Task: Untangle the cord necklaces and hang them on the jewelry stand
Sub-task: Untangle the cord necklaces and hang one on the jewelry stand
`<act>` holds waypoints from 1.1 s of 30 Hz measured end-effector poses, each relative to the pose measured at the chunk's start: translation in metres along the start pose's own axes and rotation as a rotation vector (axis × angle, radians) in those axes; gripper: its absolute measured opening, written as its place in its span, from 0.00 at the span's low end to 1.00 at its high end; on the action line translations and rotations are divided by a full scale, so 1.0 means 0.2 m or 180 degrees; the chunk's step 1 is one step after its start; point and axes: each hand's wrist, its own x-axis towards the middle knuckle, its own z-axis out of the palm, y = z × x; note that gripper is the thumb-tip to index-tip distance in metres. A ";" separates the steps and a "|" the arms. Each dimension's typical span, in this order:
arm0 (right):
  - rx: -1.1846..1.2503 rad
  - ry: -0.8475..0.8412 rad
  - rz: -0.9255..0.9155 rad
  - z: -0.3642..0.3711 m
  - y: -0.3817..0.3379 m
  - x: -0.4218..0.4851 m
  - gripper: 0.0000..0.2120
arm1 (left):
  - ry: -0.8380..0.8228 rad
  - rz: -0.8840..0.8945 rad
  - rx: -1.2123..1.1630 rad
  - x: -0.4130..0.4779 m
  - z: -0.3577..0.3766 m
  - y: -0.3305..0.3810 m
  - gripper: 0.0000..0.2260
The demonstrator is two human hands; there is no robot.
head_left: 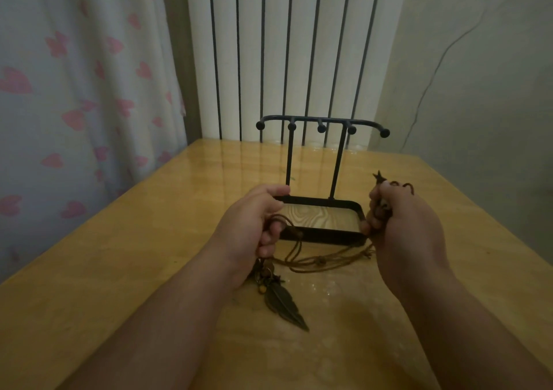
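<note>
1. Cord necklaces (323,262) of brown cord stretch between both hands, and their slack loops lie on the table (119,270) at 6 o'clock of the stand's tray.
2. Left hand (248,225), at 9 o'clock of the tray, has its fingers curled round a bunch of cords.
3. A feather pendant (284,302) with small beads hangs at 6 o'clock of that hand, its tip on the table.
4. Right hand (404,231), at 3 o'clock of the tray, grips cords and beads, with a star charm (379,177) poking out at 12 o'clock.
5. Black jewelry stand (323,235) stands upright between the hands.
</note>
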 end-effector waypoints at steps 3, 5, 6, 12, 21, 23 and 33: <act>-0.0201 -0.0022 0.0000 0.00 0.00 0.01 0.07 | 0.0008 0.0203 0.0272 -0.01 0.00 0.00 0.15; -0.0259 -0.0102 0.0058 0.00 0.01 0.01 0.07 | 0.0053 0.0298 0.0552 -0.03 0.01 -0.01 0.12; -0.0252 -0.0124 0.0083 0.00 0.01 0.02 0.07 | 0.0128 0.0331 0.0718 -0.04 0.01 -0.01 0.11; -0.0146 -0.0131 0.0147 -0.01 0.02 0.02 0.10 | 0.0467 0.0523 0.0925 -0.03 0.01 -0.01 0.09; -0.0937 -0.0355 -0.0222 0.01 0.02 0.00 0.13 | 0.0310 0.0511 0.0222 -0.02 0.00 0.01 0.13; -0.1007 -0.0498 -0.0345 0.00 0.02 -0.01 0.13 | 0.0321 0.0551 0.0195 -0.03 0.00 0.01 0.13; -0.2995 -0.0600 -0.0795 0.00 0.06 0.02 0.18 | 0.0303 0.0567 0.0270 -0.03 0.00 0.01 0.13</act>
